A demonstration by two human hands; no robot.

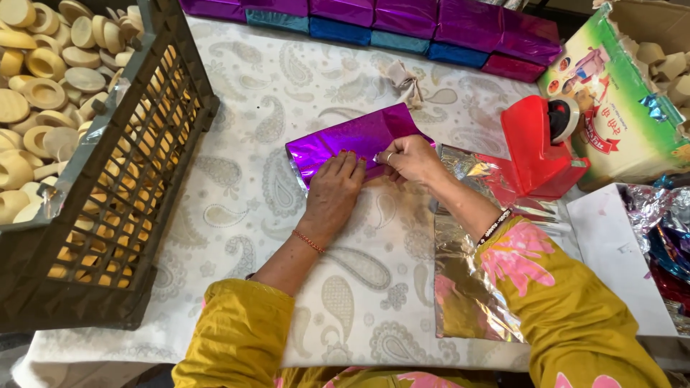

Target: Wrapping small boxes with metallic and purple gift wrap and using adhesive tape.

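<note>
Purple foil parcel [352,140] under left hand [332,194], right hand [411,158] pinching its edge

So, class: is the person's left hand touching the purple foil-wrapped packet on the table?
Touching. The head view shows the left hand pressed flat on the near edge of the purple foil-wrapped packet, fingers overlapping the foil with no gap.

Glossy purple foil wrap [356,140], crinkled and mirror-bright; silver foil sheets [467,280] at four o'clock; shiny red plastic tape dispenser [535,151]; matt paisley cloth on tabletop [251,179]; dull plastic crate [122,208] at nine o'clock.
</note>
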